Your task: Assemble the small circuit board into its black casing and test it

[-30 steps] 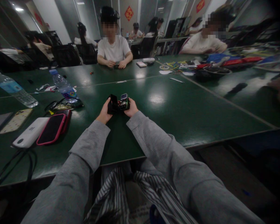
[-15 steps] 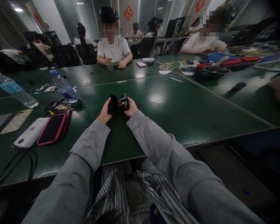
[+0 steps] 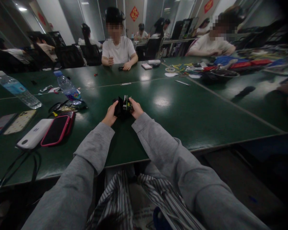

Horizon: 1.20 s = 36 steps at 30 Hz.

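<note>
Two hands, two parts, a bit in from the near edge of the table [image 3: 172, 127]. Left hand [image 3: 110, 114] is wrapped round one black case [image 3: 119, 108], right hand [image 3: 136, 110] has hold of one circuit board [image 3: 126, 105]. Can't tell if the board's inside the case or just against it. Off left: two plastic bottles [image 3: 68, 88], no idea how full, plus one pink-rimmed phone [image 3: 56, 131] and one white slab [image 3: 33, 134] closer to that edge.

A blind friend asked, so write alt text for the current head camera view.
The wearer's left hand and right hand hold an open black gadget, its circuit parts exposed, at a green table. A pink-rimmed phone and two plastic bottles are on the left; a white-shirted person sits opposite.
</note>
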{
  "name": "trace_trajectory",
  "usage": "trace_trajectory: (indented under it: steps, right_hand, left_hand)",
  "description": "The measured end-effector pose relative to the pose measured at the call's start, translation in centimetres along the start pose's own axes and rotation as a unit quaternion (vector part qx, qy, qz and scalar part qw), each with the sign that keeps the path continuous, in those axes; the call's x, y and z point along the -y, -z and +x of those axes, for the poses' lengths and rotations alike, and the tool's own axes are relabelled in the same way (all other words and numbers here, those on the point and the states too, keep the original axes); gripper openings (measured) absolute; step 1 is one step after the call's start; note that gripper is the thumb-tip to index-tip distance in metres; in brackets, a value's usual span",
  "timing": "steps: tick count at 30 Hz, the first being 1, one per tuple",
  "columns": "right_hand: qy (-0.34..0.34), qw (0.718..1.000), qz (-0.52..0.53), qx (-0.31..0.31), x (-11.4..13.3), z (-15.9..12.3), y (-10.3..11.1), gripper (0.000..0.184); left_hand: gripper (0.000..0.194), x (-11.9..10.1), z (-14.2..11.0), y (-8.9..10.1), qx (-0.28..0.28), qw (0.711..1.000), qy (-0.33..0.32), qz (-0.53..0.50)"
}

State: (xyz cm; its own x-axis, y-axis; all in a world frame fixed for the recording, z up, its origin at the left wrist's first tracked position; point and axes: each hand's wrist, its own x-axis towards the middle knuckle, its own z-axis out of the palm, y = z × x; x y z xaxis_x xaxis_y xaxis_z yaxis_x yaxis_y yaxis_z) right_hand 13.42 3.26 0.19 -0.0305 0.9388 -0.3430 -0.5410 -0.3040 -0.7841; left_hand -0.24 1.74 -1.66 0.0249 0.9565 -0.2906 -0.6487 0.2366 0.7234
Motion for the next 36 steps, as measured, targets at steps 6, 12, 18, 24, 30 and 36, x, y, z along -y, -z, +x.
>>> trace_trajectory:
  steps: [6, 12, 18, 24, 30, 36]
  right_hand:
    - [0.056, 0.998, -0.018, 0.025, -0.1, 0.1, 0.2, 0.021]
    - [0.133, 0.987, -0.095, 0.012, -0.6, 0.9, 0.3, 0.021]
    - [0.195, 0.970, -0.142, 0.019, -0.8, 0.6, 0.4, 0.029]
    - [0.172, 0.976, -0.117, 0.058, -0.6, 0.4, 0.3, 0.027]
    - [0.089, 0.992, -0.061, 0.057, -1.5, 0.7, -0.1, 0.012]
    - [0.030, 0.997, -0.026, 0.059, -1.2, 0.3, 0.2, 0.011]
  left_hand:
    - [0.035, 0.3, -0.4, -0.4, -0.044, 0.996, -0.052, 0.053]
    - [0.035, 0.5, -0.8, -0.7, -0.054, 0.994, -0.081, 0.051]
    - [0.043, 0.5, -0.9, -0.7, -0.049, 0.996, -0.068, 0.044]
    - [0.031, -0.4, -1.4, -0.5, 0.010, 1.000, -0.013, -0.005]
    - [0.030, -1.5, -1.7, 0.6, 0.016, 0.992, 0.022, -0.121]
    - [0.031, -1.3, -1.4, 0.7, 0.004, 0.994, 0.023, -0.108]
